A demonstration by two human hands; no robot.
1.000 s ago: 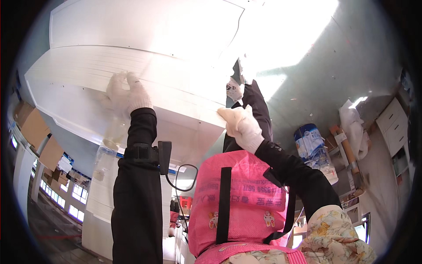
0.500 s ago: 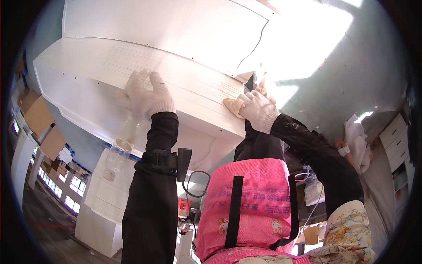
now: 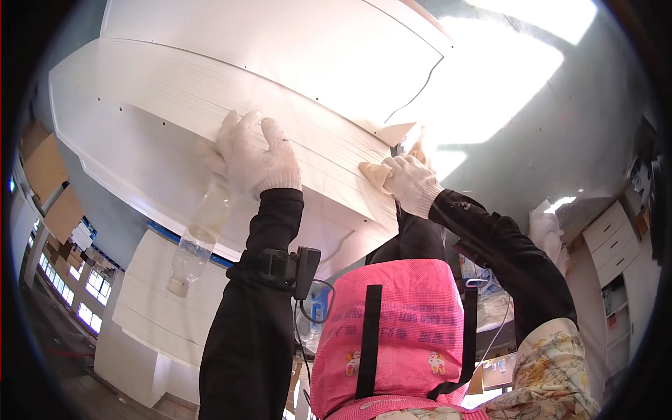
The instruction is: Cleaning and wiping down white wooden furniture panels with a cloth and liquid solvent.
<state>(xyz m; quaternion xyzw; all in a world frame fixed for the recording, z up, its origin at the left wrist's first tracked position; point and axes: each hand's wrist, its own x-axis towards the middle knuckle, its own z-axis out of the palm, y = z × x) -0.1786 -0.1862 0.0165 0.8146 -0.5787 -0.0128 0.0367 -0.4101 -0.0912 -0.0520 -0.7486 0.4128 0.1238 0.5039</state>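
Stacked long white panels [image 3: 294,129] with grooved edges lie in front of me. My left hand [image 3: 257,154], in a white knit glove, is at their near edge, its thumb apart from the fingers. A clear plastic bottle [image 3: 199,234] hangs tilted from this hand, narrow end down; its upper end meets the hand, and the gripping fingers are partly hidden. At the panels' right end, my gloved right hand [image 3: 411,183] is closed on a cream cloth [image 3: 376,173], which sticks out on both sides of the fist and touches the panel edge.
A dark cord [image 3: 420,87] lies across the top panel. Another white stack [image 3: 150,308] stands at lower left, near cardboard sheets [image 3: 45,164]. A white drawer cabinet [image 3: 612,234] stands at right, beside a pale draped sheet [image 3: 546,227]. My pink apron [image 3: 392,322] hangs close below.
My left hand has shifted right along the panel edge, and the bottle has swung more fully into view. My right hand keeps the cloth at the panels' end. The whole view has shifted slightly.
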